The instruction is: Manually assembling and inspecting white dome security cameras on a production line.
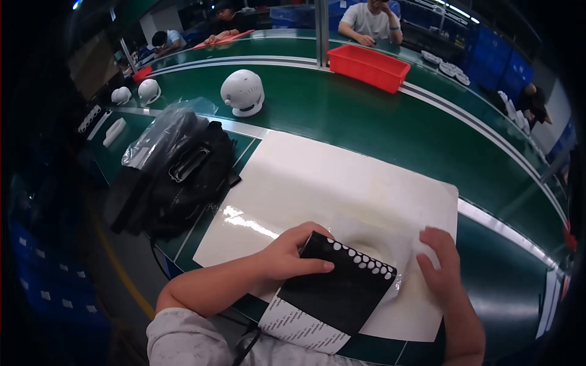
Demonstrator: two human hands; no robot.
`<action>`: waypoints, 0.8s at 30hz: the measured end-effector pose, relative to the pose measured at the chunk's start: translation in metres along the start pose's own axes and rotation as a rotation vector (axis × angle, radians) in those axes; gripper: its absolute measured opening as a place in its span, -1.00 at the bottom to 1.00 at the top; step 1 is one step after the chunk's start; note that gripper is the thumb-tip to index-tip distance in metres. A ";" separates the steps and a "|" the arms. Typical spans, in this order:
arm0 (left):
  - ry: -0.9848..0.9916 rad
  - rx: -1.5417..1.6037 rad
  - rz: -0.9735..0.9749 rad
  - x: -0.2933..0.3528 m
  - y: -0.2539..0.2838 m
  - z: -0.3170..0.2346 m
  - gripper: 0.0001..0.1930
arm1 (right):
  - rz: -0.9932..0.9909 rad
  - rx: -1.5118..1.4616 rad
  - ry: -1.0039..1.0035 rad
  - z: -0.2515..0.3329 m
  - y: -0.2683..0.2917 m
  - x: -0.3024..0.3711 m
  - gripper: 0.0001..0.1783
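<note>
My left hand (296, 251) grips a black sheet (342, 290), its thumb lying on top and the fingers behind the edge. Along the sheet's far edge run several round white spots (363, 259), which look like adhesive dots or holes. The near end turns to white printed backing paper (302, 324). To the right of the sheet, my right hand (441, 265) has its thumb and fingers apart, with nothing visible between them. Partly hidden behind the sheet, a clear plastic wrap (397, 241) with a pale round shape lies on the white board (293, 177).
A black bag (195, 165) and clear plastic bags (162, 134) lie at the left. Beyond the board, a white dome-shaped housing (244, 91) stands on the green conveyor belt (317, 104). A red bin (369, 67) is farther back. Several people sit across the line.
</note>
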State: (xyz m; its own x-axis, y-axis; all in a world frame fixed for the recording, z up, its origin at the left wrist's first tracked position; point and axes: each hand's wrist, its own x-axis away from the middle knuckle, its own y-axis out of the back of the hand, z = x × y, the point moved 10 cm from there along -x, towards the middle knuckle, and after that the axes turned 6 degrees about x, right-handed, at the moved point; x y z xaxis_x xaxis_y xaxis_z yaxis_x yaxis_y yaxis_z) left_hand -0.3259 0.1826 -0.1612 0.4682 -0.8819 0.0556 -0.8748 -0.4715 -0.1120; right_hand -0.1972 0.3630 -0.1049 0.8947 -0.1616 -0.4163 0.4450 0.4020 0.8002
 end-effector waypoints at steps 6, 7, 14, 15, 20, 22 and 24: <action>0.017 0.036 0.032 -0.004 -0.007 0.001 -0.64 | -0.011 -0.652 0.801 0.162 0.099 0.062 -0.75; 0.031 0.029 0.022 -0.004 -0.006 0.003 -0.64 | -0.017 -0.670 0.800 0.166 0.100 0.062 -0.75; 0.013 0.007 0.010 -0.005 -0.007 0.003 -0.63 | -0.001 -0.660 0.638 0.161 0.098 0.052 -0.79; 0.012 0.004 0.009 -0.005 -0.008 0.002 -0.63 | 0.032 -0.639 0.649 0.162 0.095 0.051 -0.79; 0.036 0.010 -0.005 -0.004 -0.006 0.005 -0.62 | 0.237 -0.589 0.594 0.169 0.080 0.044 -0.80; 0.024 0.036 -0.009 -0.003 -0.005 0.002 -0.62 | 0.233 -0.545 0.574 0.169 0.078 0.040 -0.80; 0.010 -0.004 -0.008 -0.004 -0.003 0.001 -0.61 | 0.377 -0.500 0.830 0.182 0.072 0.050 -0.82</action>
State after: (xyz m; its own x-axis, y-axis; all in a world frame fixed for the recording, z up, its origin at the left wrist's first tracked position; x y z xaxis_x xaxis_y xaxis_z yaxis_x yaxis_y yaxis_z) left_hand -0.3247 0.1873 -0.1616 0.4744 -0.8778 0.0660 -0.8712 -0.4789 -0.1078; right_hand -0.1138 0.2199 0.0106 0.5804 0.6473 -0.4942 -0.0942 0.6561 0.7487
